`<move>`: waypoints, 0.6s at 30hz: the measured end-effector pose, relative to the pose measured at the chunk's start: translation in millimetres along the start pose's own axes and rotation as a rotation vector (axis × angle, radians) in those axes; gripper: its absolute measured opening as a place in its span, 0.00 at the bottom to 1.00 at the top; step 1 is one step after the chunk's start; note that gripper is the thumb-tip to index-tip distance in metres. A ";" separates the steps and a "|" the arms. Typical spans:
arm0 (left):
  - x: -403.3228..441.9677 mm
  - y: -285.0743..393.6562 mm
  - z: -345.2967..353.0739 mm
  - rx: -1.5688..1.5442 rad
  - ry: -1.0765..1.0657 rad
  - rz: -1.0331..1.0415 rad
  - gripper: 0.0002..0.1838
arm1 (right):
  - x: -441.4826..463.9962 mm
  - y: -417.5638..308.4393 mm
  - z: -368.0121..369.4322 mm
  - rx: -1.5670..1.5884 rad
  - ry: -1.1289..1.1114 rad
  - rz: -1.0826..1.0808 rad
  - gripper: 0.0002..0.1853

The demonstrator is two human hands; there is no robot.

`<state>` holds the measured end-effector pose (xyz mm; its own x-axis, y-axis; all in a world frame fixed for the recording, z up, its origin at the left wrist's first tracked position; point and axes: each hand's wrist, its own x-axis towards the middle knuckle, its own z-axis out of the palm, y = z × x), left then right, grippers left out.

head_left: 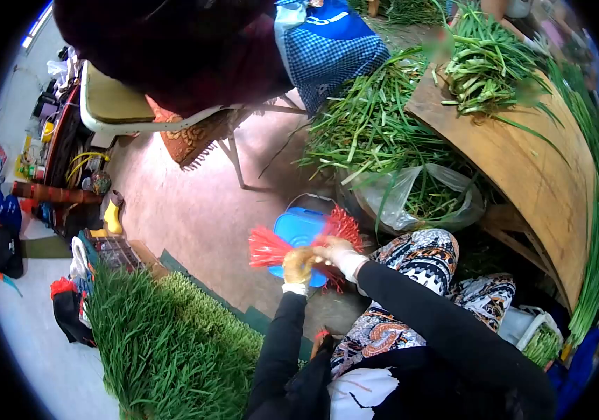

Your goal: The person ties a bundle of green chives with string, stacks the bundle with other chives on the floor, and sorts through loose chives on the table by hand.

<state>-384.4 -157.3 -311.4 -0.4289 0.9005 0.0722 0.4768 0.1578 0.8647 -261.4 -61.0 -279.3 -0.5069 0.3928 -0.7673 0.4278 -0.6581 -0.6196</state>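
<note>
My gloved left hand (298, 266) is closed around the middle of a bundle of red plastic strands (268, 247). The loose ends fan out to the left and, past my fingers, to the upper right. Close beside it, my gloved right hand (340, 256) has its fingers bent in at the same bundle, pinching near its middle. A blue bucket (298, 225) with a wire handle stands on the floor just behind and below the hands. The strands hide part of it, and a few red ends hang beside its right edge.
A large heap of green stalks (180, 343) lies at lower left. More loose greens (383, 126) and a clear plastic bag (418, 189) are at upper right, beside a wooden board (530, 168) bearing a bunch of greens. Near the top stands a chair (114, 98).
</note>
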 end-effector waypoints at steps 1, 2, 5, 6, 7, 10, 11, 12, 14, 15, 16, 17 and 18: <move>0.6 5.1 -4.2 0.069 -0.041 0.049 0.08 | 3.9 -2.9 2.5 0.081 0.021 -0.020 0.23; 1.9 8.3 -4.3 0.131 -0.086 0.108 0.09 | 9.0 -6.7 4.8 0.052 0.037 0.048 0.15; 0.4 -11.5 -2.7 0.181 -0.166 0.205 0.19 | 2.3 -16.5 8.3 0.174 0.081 0.049 0.09; 6.4 -0.2 -8.3 0.308 -0.211 0.142 0.26 | 9.7 -8.1 7.5 0.289 0.011 0.073 0.10; 12.1 14.0 -14.6 0.431 -0.251 0.088 0.34 | 17.2 1.9 5.9 0.401 -0.054 0.087 0.10; -2.7 -42.6 -17.1 0.943 -0.564 0.125 0.31 | 14.0 6.8 14.5 0.247 -0.029 -0.118 0.07; -9.7 -83.9 -10.9 0.961 -0.553 0.198 0.26 | 12.2 3.3 11.2 -0.081 -0.014 -0.331 0.07; -4.9 -80.8 -12.0 0.942 -0.570 0.189 0.22 | 8.9 -1.5 8.0 -0.401 0.070 -0.539 0.07; 1.5 -84.6 -14.7 0.942 -0.559 0.210 0.18 | -7.1 -15.8 3.1 -0.905 0.200 -0.850 0.12; 3.9 -91.5 -13.4 0.956 -0.532 0.249 0.16 | -13.6 -20.1 0.3 -0.963 0.250 -0.919 0.15; 8.3 -87.5 -12.3 0.923 -0.506 0.225 0.16 | -30.2 -30.4 -6.9 -0.828 0.399 -1.196 0.13; 11.7 -81.6 -11.6 0.885 -0.483 0.203 0.15 | -49.5 -39.8 -13.6 -0.492 0.248 -1.026 0.12; 12.1 -88.1 -13.5 0.805 -0.460 0.262 0.14 | -80.9 -63.1 -28.5 -0.352 0.171 -1.001 0.13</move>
<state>-442.0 -165.7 -380.1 0.0273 0.9904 -0.1352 0.9717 0.0054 0.2360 -226.1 -32.9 -182.9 -0.6472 0.7530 0.1190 0.0819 0.2238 -0.9712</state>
